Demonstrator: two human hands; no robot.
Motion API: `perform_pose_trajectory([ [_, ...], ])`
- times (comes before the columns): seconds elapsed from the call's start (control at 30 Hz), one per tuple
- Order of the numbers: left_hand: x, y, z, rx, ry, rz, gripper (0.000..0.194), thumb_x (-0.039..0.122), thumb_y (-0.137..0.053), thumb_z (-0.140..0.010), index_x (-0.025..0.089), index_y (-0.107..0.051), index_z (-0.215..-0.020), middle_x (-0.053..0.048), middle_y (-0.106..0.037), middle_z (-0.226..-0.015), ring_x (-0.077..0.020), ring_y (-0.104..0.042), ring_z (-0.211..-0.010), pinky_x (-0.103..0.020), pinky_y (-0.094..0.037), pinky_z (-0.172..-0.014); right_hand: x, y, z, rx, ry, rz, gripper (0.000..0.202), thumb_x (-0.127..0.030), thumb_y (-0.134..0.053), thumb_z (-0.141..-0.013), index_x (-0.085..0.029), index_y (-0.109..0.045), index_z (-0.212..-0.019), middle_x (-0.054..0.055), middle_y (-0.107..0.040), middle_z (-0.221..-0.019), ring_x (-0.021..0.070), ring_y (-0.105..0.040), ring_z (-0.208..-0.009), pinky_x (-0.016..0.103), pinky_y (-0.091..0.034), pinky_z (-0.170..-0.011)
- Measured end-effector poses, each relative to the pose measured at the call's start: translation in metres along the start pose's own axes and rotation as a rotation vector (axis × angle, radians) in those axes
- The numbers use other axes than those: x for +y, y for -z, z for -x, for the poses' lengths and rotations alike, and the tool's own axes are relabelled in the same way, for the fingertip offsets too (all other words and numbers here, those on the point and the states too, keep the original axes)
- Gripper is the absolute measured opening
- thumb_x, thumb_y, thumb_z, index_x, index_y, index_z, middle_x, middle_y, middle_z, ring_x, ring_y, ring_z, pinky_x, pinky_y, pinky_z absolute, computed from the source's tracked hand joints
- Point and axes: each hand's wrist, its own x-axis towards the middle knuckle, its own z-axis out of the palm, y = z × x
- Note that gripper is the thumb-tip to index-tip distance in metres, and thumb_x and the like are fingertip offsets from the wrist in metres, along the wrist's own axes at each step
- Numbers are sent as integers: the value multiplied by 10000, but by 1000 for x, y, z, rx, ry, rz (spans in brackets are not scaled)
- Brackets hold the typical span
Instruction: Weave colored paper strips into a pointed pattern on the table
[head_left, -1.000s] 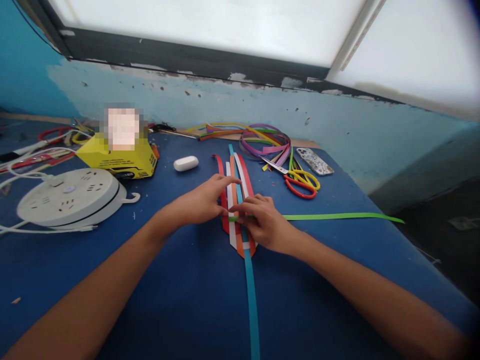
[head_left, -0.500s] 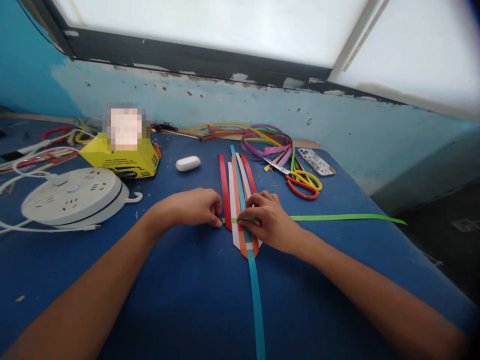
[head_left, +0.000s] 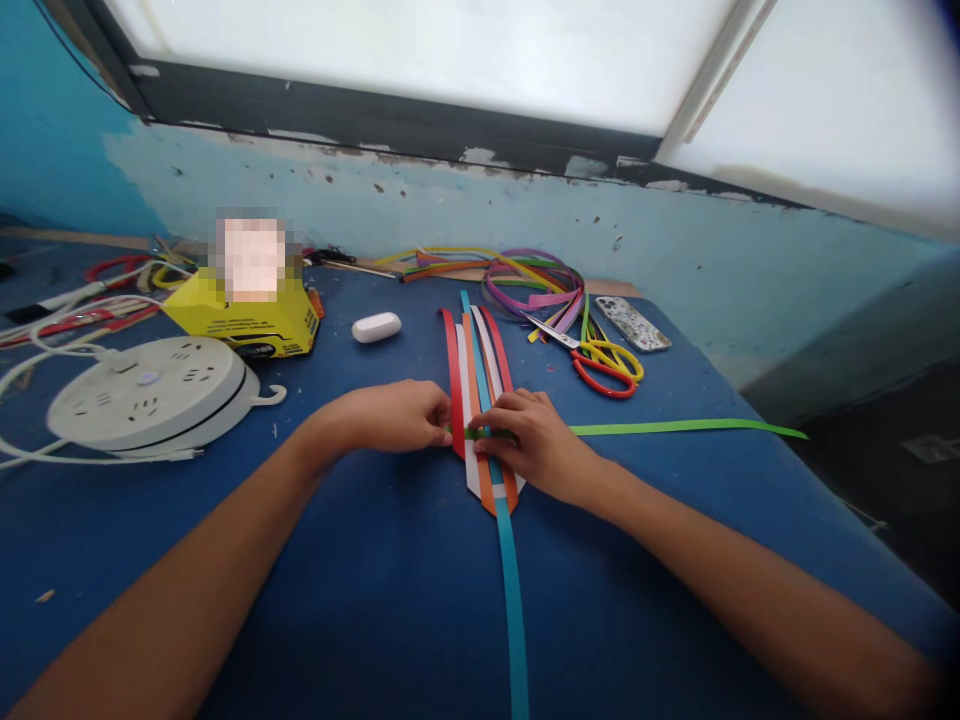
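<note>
A woven bundle of paper strips lies on the blue table, with a red strip (head_left: 455, 370), a white strip (head_left: 470, 470), orange strips and a long blue strip (head_left: 511, 580) running toward me. Crosswise through it passes a green paper strip (head_left: 675, 428), its long end stretching right. My left hand (head_left: 405, 415) is closed at the bundle's left edge, thumb and finger pinching the short green end beside the red strip. From the right, my right hand (head_left: 536, 435) pinches the green strip over the middle of the bundle; its palm hides part of the weave.
Scissors (head_left: 604, 370) lie beyond my right hand, near a coil of coloured strips (head_left: 532, 280) and a phone (head_left: 632, 324). A white case (head_left: 376, 327) sits behind my left hand. Leftward are a yellow box (head_left: 247, 325) and a white power-strip reel (head_left: 154, 390) with cables.
My left hand has moved slightly right, onto the green strip's short end and against the red strip. The green strip's long end has shifted a little left.
</note>
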Motion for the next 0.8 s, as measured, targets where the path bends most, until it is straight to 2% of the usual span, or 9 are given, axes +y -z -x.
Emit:
perform_pose_trajectory([
  [0.17, -8, -1, -5, -15, -87, 79, 280, 349, -506, -908, 215, -706, -1050, -28, -738, -996, -207, -647, -858, -267, -423, -699, 6, -2, -1, 16, -16, 33, 259, -364, -687, -967, -243, -726, -1192, 78, -680, -1053, 241, -565, -1001, 383, -395, -870],
  [0.4, -9, -3, -9, 36, 18, 74, 305, 364, -385, -960, 182, -613, -873, -70, -704, -932, -204, -628, -806, -288, -429, -687, 25, -9, -6, 181, 27, 164, 377, -414, -730, -923, -255, -698, -1263, 121, -628, -1291, 319, -525, -1189, 472, -425, -973],
  [0.53, -2, 1, -5, 3, 60, 16, 261, 333, -396, -918, 192, -597, -830, -58, -693, -905, -208, -614, -783, -302, -411, -670, 28, -7, -8, 208, 45, 95, 298, -383, -699, -953, -289, -692, -1236, 92, -639, -1282, 285, -559, -1167, 471, -441, -1001],
  [0.67, 1, 4, 0, -48, 64, 5, 257, 339, -416, -885, 194, -623, -835, -51, -702, -906, -215, -615, -780, -310, -404, -664, 21, 4, -4, 282, 71, 37, 220, -347, -669, -975, -274, -701, -1180, 94, -625, -1283, 272, -541, -1216, 448, -437, -1034],
  [0.73, -1, 5, 2, -54, 60, 7, 261, 345, -433, -871, 194, -645, -855, -52, -713, -925, -219, -623, -792, -310, -406, -665, 15, 10, 0, 260, 92, 43, 238, -379, -696, -954, -265, -702, -1163, 96, -618, -1283, 275, -532, -1218, 441, -437, -1027],
  [0.8, -5, 6, 4, -57, 56, 2, 265, 346, -452, -861, 192, -667, -869, -55, -724, -941, -221, -632, -806, -310, -412, -677, 7, 14, 3, 162, 88, 63, 318, -452, -765, -886, -258, -704, -1129, 94, -620, -1228, 273, -549, -1135, 438, -452, -983],
])
